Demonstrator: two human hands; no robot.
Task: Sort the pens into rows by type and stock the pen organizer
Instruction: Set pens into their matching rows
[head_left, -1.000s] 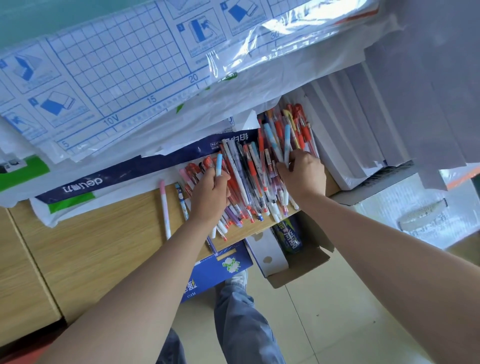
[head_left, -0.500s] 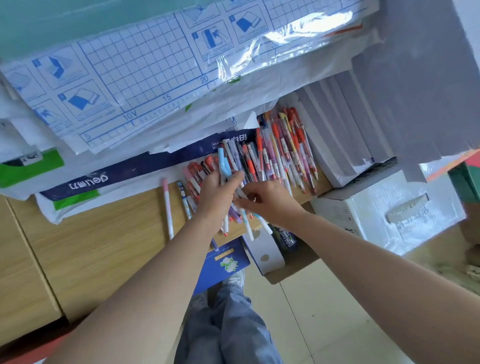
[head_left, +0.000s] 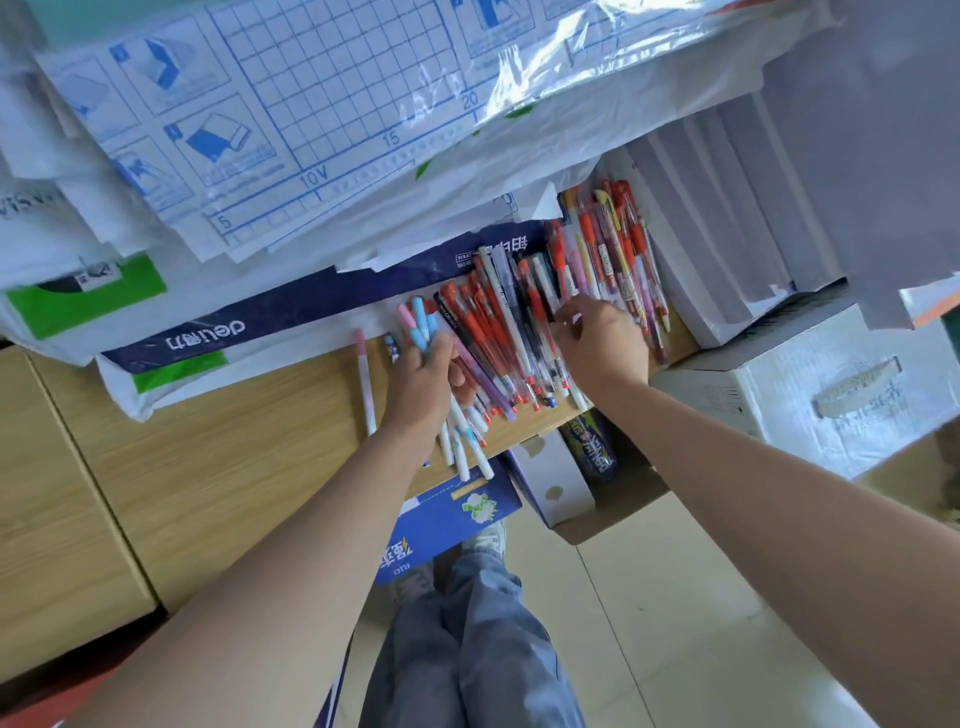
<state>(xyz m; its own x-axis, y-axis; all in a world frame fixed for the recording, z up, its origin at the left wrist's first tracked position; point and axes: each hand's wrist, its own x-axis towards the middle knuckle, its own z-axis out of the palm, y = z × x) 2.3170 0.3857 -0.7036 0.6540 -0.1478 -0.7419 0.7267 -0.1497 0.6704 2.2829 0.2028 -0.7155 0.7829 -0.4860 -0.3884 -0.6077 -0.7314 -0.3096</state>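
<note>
A heap of pens (head_left: 524, 332) with red, clear, pink and yellow barrels lies on the wooden counter (head_left: 218, 441). My left hand (head_left: 423, 387) grips a bundle of white pens with blue and pink caps (head_left: 418, 322); their tips stick out below my wrist past the counter's edge. My right hand (head_left: 602, 340) rests on the right part of the heap, fingers curled and picking among the pens there; what it pinches is hidden. A single pink-capped white pen (head_left: 364, 379) lies apart on the counter to the left.
Plastic-wrapped paper packs (head_left: 311, 130) and a blue deli pack (head_left: 260, 322) overhang the counter's back. White boxes (head_left: 727, 249) stand at the right, a white carton (head_left: 810, 395) beside them. Below the counter's edge sit a blue box (head_left: 447, 525) and an open cardboard box (head_left: 613, 504).
My right hand has moved away from my left hand, up and to the right onto the heap. My left hand still holds the capped pens, now a thicker bundle.
</note>
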